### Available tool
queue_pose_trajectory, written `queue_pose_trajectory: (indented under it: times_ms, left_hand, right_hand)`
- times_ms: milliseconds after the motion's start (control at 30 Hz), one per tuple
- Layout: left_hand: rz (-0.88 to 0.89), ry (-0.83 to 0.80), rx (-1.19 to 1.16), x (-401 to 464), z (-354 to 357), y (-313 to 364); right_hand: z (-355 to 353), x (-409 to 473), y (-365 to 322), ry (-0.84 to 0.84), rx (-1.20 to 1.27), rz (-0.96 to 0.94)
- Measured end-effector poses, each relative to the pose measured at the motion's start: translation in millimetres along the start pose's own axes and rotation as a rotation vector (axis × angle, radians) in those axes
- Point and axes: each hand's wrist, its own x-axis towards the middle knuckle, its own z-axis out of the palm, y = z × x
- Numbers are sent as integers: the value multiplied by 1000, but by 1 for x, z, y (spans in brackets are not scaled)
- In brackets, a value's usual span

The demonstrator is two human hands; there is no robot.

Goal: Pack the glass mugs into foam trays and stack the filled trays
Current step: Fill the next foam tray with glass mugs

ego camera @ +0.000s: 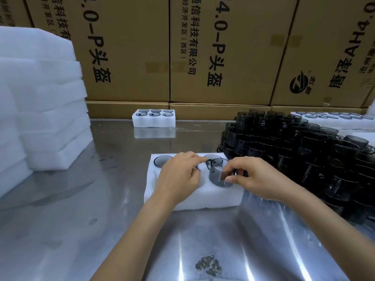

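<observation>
Right grip: right hand [256,179] pinches glass mug [219,174], tilted over foam tray [192,196].
Left grip: left hand [178,175] loose-fingered, resting on tray.

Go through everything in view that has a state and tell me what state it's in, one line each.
near foam tray: partly filled, two mugs seated in the back row
mug in hand: tilted, not yet seated in its slot
right hand: pinches that mug
left hand: rests on the near foam tray, fingers curled
far foam tray: full, six mugs
loose mugs: piled, unpacked
spare foam trays: stacked
</observation>
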Motion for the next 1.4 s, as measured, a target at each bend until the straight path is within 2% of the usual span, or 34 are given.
queue_pose_trajectory:
  times_ms: [200,333,467,567,700,867,1000,1033,1100,1233,1400]
  left_hand:
    - [59,27,13,-5,-2,4]
    - [134,102,-35,-10,-3,12]
    - [211,-54,11,-15,2,16]
    - [162,-206,87,-17,7,12]
    - [181,-310,265,-24,9,6]
    - [175,-330,343,-28,10,8]
    - [196,-322,410,-35,12,6]
    - [202,-309,414,-36,11,7]
    - [220,-259,370,-37,8,10]
    - [294,-61,223,-39,-3,12]
    - [188,94,132,-37,-14,5]
  right_hand:
    - [-4,2,4,-86,-52,-37]
    - [1,-3,11,56,2,-66]
    - [21,-8,12,33,-132,-78]
    - [33,-10,13,17,-202,-85]
    - [45,-12,14,-5,-338,-122]
    - [46,-13,16,-24,-373,-108]
    - [37,-9,13,-99,-227,-73]
    - [32,-8,12,-64,-154,-63]
    - [19,-7,14,138,-104,-52]
    - [-16,-7,24,556,-244,144]
    - [-55,-11,41,841,-495,382]
